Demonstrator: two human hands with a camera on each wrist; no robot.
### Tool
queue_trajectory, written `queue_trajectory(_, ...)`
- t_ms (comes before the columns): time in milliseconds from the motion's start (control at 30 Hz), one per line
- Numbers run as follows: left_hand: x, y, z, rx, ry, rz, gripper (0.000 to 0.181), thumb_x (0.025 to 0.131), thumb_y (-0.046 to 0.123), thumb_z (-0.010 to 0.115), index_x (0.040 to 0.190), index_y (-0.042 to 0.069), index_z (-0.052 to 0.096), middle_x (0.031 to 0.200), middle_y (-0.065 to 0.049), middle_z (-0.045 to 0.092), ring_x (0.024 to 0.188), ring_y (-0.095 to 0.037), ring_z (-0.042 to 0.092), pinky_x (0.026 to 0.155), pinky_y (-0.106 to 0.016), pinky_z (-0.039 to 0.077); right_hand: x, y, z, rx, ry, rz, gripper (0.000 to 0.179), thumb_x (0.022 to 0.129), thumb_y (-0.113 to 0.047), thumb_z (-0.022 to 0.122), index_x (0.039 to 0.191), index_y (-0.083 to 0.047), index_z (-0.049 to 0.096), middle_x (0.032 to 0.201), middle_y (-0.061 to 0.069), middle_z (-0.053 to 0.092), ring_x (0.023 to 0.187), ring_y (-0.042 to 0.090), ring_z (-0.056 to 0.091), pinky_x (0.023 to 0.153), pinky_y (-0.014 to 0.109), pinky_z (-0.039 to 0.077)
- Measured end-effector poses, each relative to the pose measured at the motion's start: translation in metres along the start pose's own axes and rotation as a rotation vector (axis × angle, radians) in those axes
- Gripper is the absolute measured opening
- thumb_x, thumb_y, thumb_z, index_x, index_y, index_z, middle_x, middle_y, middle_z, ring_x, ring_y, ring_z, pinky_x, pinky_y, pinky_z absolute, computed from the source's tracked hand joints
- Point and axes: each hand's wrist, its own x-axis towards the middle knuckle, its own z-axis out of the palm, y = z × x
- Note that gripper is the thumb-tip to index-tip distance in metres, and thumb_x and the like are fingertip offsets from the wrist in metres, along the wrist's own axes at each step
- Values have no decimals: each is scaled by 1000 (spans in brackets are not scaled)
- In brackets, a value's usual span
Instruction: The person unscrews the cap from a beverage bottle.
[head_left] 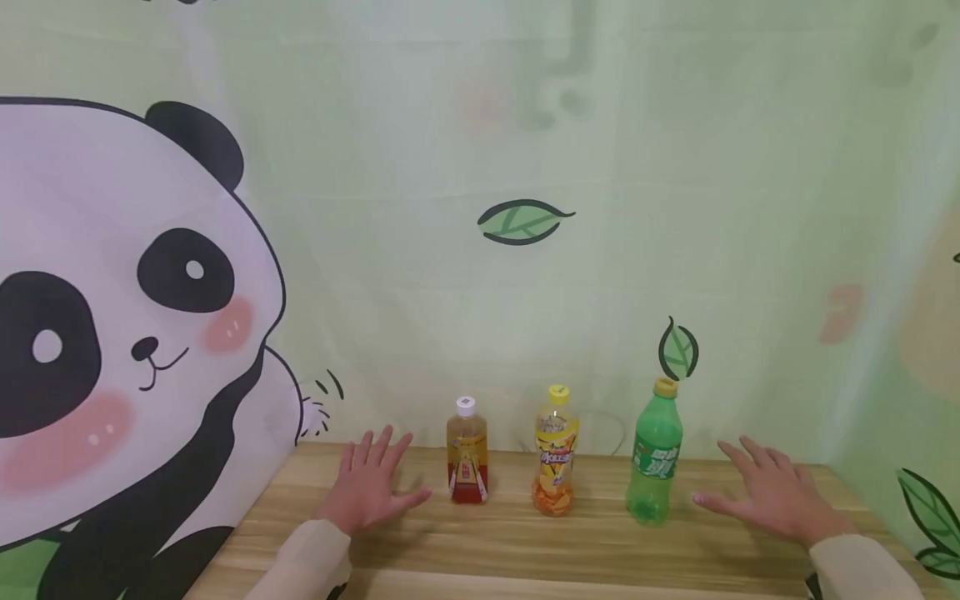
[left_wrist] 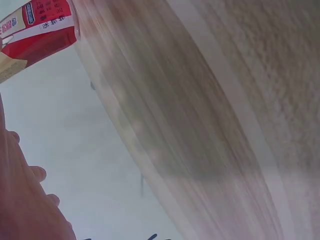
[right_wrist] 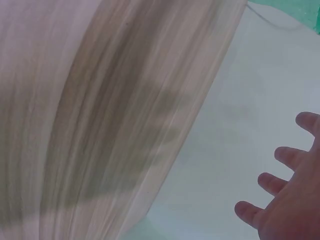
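Note:
Three drink bottles stand upright in a row on the wooden table. Leftmost is a bottle of reddish-brown drink [head_left: 467,458] with a white cap; its red label [left_wrist: 47,22] shows at the top left of the left wrist view. The middle one, an orange drink bottle [head_left: 555,458], has a yellow cap. On the right is a green soda bottle [head_left: 655,462] with a yellow-orange cap. My left hand [head_left: 371,486], fingers spread and holding nothing, is left of the reddish-brown bottle. My right hand [head_left: 776,496], also spread and holding nothing, is right of the green bottle.
The wooden table [head_left: 480,550] runs back to a pale green cloth backdrop [head_left: 420,250]. A large panda [head_left: 150,292] and several leaves are printed on the cloth. Shadows of the hands fall on the tabletop in both wrist views.

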Motion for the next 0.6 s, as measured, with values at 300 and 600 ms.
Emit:
queue_trajectory(300,-6,3,1,-16,25,40,97,88,81,50,162,20,30,169,-20,21,153,-52,19,123,-70,12,-7,-1,3,108,17,-80,90,86,-64,69,144,3,51,147,37,47,129,61,46,98,77,41)
queue_trajectory(600,-16,11,2,-116,48,95,88,93,70,54,156,11,38,161,-25,35,145,-55,34,117,-73,25,-12,-6,5,203,14,-110,82,87,-59,72,136,5,57,134,30,61,121,52,59,95,67,50)
